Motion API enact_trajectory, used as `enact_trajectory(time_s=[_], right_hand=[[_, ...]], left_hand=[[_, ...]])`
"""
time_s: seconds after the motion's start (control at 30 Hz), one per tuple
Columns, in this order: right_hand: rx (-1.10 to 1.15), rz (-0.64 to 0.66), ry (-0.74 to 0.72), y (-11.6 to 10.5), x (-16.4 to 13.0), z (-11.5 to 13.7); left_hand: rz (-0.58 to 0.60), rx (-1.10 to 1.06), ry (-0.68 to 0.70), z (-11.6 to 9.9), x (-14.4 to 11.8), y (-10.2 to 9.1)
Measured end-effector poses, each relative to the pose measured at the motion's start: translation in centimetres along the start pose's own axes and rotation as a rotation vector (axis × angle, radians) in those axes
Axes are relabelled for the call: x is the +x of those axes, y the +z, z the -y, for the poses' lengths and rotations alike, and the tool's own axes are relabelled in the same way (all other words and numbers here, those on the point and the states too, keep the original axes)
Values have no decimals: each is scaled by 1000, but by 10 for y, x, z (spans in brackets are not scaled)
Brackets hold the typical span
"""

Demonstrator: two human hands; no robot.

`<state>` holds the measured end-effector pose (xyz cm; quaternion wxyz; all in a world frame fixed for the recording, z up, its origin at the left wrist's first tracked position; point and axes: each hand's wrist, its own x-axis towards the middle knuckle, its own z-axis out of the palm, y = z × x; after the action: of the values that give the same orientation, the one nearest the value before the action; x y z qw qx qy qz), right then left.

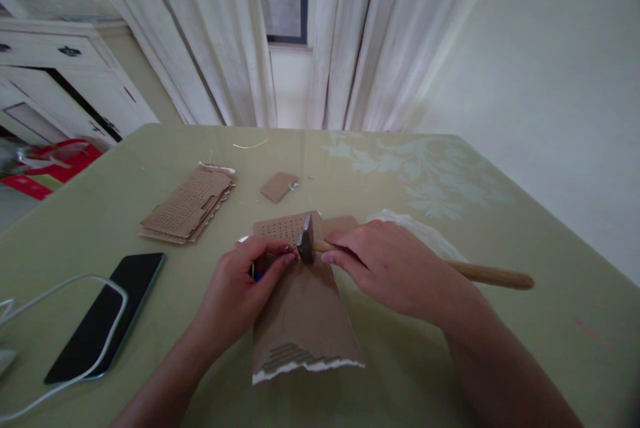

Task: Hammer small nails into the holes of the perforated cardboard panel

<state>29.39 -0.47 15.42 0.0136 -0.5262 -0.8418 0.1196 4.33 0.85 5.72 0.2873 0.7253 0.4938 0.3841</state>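
Observation:
My right hand [383, 258] grips a hammer by its wooden handle [493, 276], close to the dark metal head [306, 240]. The head is over a piece of brown cardboard [307, 318] with rows of small holes at its far end and a torn white near edge. My left hand [253, 281] rests at the cardboard's left side, thumb and forefinger pinched beside the hammer head. What is between those fingertips is too small to make out. Something blue shows partly under the left hand.
A stack of punched cardboard pieces [190, 205] lies at the left, with a small cardboard square [279, 186] right of it. Nearer is a black phone [107, 318] under a white cable [123, 305]. Clear plastic [413, 229] lies behind my right hand. Curtains hang beyond the table.

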Motion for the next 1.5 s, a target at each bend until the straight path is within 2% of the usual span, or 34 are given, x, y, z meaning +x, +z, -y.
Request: enact_trajectory(time_s=[0.4, 0.47, 0.6, 0.63, 0.7, 0.8, 0.97, 1.13, 1.27, 1.43, 1.5], right_hand=[[-64, 30, 18, -2, 2, 2], [-4, -33, 35, -6, 1, 2], [276, -323, 32, -15, -6, 4], [321, -360, 29, -15, -7, 4], [340, -328, 17, -16, -7, 6], [289, -187, 7, -13, -6, 8], [277, -286, 13, -12, -5, 8], [236, -157, 9, -11, -7, 10], [241, -222, -1, -12, -7, 10], [169, -109, 7, -9, -5, 12], [158, -120, -5, -9, -5, 13]], left_hand=[[-43, 86, 170, -3, -2, 3], [-48, 113, 189, -4, -2, 4], [-38, 153, 211, -4, -2, 6], [-39, 153, 213, -4, -2, 6], [-36, 146, 219, -4, -2, 7], [-14, 134, 223, -3, -3, 7], [-1, 124, 222, -2, -4, 7], [15, 116, 233, -2, -4, 8], [-31, 75, 191, -3, -5, 10], [-2, 69, 135, -5, -6, 9], [7, 74, 118, -5, -6, 10]])
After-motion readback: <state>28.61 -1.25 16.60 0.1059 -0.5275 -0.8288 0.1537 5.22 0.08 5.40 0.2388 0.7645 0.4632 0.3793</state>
